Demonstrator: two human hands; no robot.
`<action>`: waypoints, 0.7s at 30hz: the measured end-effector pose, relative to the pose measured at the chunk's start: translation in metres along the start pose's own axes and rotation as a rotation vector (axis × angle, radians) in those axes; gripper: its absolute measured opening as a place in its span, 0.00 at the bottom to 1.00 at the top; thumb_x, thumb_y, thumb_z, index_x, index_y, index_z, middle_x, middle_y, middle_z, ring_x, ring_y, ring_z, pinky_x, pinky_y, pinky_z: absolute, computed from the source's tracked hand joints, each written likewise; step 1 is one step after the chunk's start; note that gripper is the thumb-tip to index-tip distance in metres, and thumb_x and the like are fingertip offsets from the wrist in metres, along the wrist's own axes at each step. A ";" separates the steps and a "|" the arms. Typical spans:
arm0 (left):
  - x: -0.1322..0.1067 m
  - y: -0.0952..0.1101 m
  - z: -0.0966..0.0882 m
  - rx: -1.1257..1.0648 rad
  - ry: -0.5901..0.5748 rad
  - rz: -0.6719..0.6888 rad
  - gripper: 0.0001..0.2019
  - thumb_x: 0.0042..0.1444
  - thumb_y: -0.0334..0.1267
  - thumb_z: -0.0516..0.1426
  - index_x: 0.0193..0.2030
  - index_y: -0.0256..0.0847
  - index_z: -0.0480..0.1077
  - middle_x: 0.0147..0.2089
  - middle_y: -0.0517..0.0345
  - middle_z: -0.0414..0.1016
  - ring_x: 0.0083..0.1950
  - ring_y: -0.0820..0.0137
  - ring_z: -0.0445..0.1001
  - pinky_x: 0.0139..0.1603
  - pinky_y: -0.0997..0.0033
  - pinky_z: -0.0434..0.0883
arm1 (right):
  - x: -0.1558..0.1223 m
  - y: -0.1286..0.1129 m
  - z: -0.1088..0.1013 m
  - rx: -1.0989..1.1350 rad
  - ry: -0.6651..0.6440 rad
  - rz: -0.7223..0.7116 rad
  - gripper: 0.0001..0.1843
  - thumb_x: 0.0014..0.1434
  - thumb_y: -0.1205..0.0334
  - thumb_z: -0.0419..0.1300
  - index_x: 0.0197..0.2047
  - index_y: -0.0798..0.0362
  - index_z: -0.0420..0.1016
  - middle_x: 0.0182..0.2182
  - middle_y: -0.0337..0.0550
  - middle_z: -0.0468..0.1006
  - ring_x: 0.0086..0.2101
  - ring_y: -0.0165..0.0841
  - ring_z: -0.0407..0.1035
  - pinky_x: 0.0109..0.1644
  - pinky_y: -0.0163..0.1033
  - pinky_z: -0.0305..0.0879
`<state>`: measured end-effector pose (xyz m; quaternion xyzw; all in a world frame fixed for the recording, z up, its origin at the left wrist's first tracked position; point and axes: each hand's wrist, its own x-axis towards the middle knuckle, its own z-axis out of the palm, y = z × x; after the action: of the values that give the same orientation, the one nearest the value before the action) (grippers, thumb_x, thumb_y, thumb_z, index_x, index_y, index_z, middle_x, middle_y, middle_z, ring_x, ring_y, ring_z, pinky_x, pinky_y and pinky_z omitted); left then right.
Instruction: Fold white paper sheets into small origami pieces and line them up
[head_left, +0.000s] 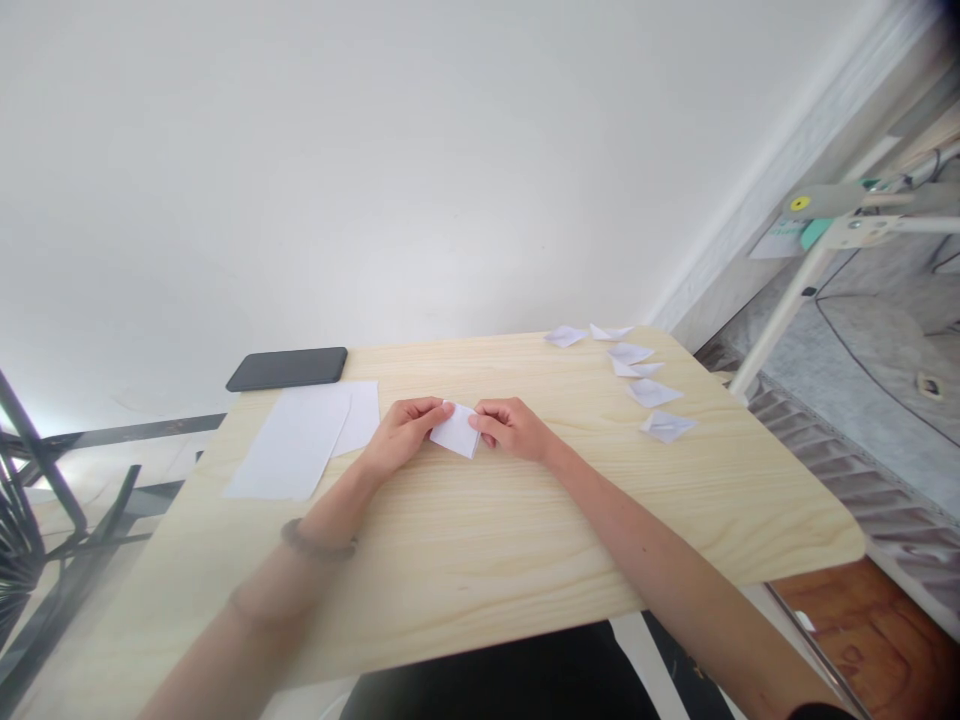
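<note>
Pinched between both hands, the folded white paper (454,434) is over the surface (465,560): the fingers of the left hand (401,437) grip it at ten o'clock, those of the right hand (519,428) at two. Paper boats (652,392) lie toward two o'clock from it, white sheets (289,445) toward nine.

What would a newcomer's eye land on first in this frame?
Likely the small folded paper, pinched by the left hand and right hand over the middle of the table. Then the folded paper shapes on the right side, and the dark slab at the far left corner.
</note>
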<state>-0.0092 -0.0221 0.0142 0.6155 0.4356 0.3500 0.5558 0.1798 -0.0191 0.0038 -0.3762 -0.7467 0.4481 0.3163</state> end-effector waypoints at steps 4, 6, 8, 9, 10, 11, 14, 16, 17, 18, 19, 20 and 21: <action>-0.001 0.002 0.000 0.100 0.029 0.021 0.17 0.51 0.48 0.52 0.25 0.35 0.68 0.21 0.62 0.62 0.23 0.77 0.58 0.23 0.76 0.54 | -0.001 -0.001 -0.001 -0.007 -0.038 -0.006 0.17 0.56 0.56 0.49 0.19 0.55 0.59 0.16 0.33 0.61 0.18 0.22 0.54 0.23 0.30 0.51; -0.001 0.003 0.001 0.108 0.043 0.035 0.17 0.51 0.49 0.52 0.26 0.35 0.68 0.22 0.62 0.63 0.24 0.76 0.59 0.24 0.77 0.55 | -0.001 -0.001 -0.001 0.000 -0.031 0.005 0.17 0.56 0.56 0.49 0.19 0.55 0.59 0.15 0.33 0.61 0.18 0.22 0.54 0.23 0.30 0.51; 0.000 0.003 0.002 0.083 0.047 0.041 0.15 0.51 0.49 0.53 0.30 0.36 0.68 0.24 0.61 0.66 0.25 0.75 0.61 0.25 0.77 0.57 | -0.001 -0.001 0.000 -0.004 -0.025 0.010 0.17 0.56 0.55 0.49 0.20 0.55 0.59 0.15 0.33 0.60 0.18 0.22 0.53 0.22 0.30 0.50; 0.000 0.003 0.002 0.067 0.044 0.041 0.15 0.50 0.48 0.53 0.31 0.36 0.68 0.25 0.60 0.67 0.26 0.75 0.62 0.25 0.77 0.58 | -0.001 -0.001 0.000 -0.014 -0.028 0.008 0.17 0.55 0.55 0.50 0.20 0.55 0.59 0.15 0.33 0.60 0.18 0.22 0.52 0.22 0.30 0.49; 0.000 0.002 0.002 0.055 0.039 0.036 0.15 0.50 0.48 0.54 0.32 0.36 0.68 0.26 0.59 0.68 0.26 0.75 0.63 0.25 0.77 0.59 | -0.001 0.000 0.001 -0.026 -0.035 0.005 0.17 0.55 0.55 0.50 0.19 0.55 0.59 0.15 0.32 0.59 0.18 0.22 0.51 0.21 0.30 0.48; 0.000 0.002 0.002 0.051 0.030 0.030 0.15 0.49 0.48 0.55 0.32 0.36 0.68 0.27 0.59 0.69 0.26 0.75 0.63 0.25 0.77 0.59 | -0.001 0.000 0.001 -0.041 -0.044 0.002 0.17 0.54 0.55 0.51 0.19 0.55 0.59 0.15 0.32 0.58 0.18 0.22 0.50 0.21 0.30 0.47; 0.001 -0.001 0.003 0.067 0.015 0.027 0.15 0.48 0.48 0.56 0.32 0.36 0.69 0.26 0.59 0.69 0.25 0.75 0.64 0.24 0.77 0.59 | -0.001 -0.001 0.002 -0.067 -0.070 0.001 0.17 0.54 0.56 0.50 0.18 0.55 0.58 0.15 0.32 0.57 0.18 0.21 0.49 0.21 0.30 0.46; 0.001 -0.002 0.003 0.072 0.022 0.030 0.15 0.48 0.48 0.56 0.32 0.36 0.69 0.26 0.59 0.70 0.25 0.75 0.64 0.24 0.77 0.59 | -0.001 -0.001 0.002 -0.058 -0.074 0.006 0.17 0.55 0.58 0.49 0.18 0.55 0.58 0.15 0.32 0.56 0.18 0.22 0.49 0.21 0.30 0.46; 0.001 -0.002 0.004 0.068 0.027 0.030 0.15 0.48 0.48 0.56 0.32 0.36 0.69 0.26 0.59 0.70 0.25 0.75 0.64 0.24 0.77 0.59 | -0.001 -0.002 0.001 -0.049 -0.071 0.006 0.17 0.55 0.58 0.49 0.17 0.55 0.57 0.15 0.32 0.56 0.18 0.22 0.49 0.21 0.30 0.46; 0.001 -0.001 0.004 0.062 0.031 0.026 0.15 0.48 0.48 0.56 0.32 0.36 0.69 0.26 0.59 0.70 0.25 0.75 0.64 0.24 0.77 0.59 | -0.001 -0.002 0.001 -0.040 -0.067 0.005 0.17 0.55 0.58 0.49 0.17 0.55 0.57 0.15 0.32 0.56 0.18 0.22 0.49 0.22 0.30 0.46; 0.001 -0.001 0.004 0.053 0.034 0.023 0.15 0.48 0.48 0.56 0.32 0.36 0.69 0.26 0.59 0.70 0.25 0.75 0.64 0.24 0.77 0.59 | -0.001 -0.003 0.001 -0.034 -0.062 0.003 0.17 0.55 0.58 0.48 0.18 0.55 0.57 0.16 0.32 0.56 0.19 0.22 0.49 0.22 0.30 0.47; 0.001 -0.001 0.003 0.043 0.036 0.023 0.15 0.48 0.48 0.56 0.32 0.35 0.69 0.26 0.60 0.69 0.24 0.76 0.64 0.24 0.77 0.59 | -0.001 -0.003 0.001 -0.030 -0.055 0.001 0.17 0.56 0.57 0.48 0.19 0.55 0.57 0.16 0.32 0.56 0.19 0.22 0.50 0.22 0.30 0.47; 0.001 -0.001 0.003 0.032 0.037 0.029 0.14 0.48 0.47 0.56 0.32 0.35 0.69 0.26 0.60 0.69 0.24 0.76 0.63 0.24 0.77 0.59 | -0.001 -0.003 0.001 -0.029 -0.049 0.000 0.16 0.56 0.57 0.49 0.20 0.55 0.59 0.16 0.32 0.57 0.19 0.22 0.50 0.22 0.30 0.47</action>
<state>-0.0065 -0.0217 0.0127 0.6239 0.4424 0.3623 0.5327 0.1784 -0.0215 0.0058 -0.3695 -0.7606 0.4466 0.2924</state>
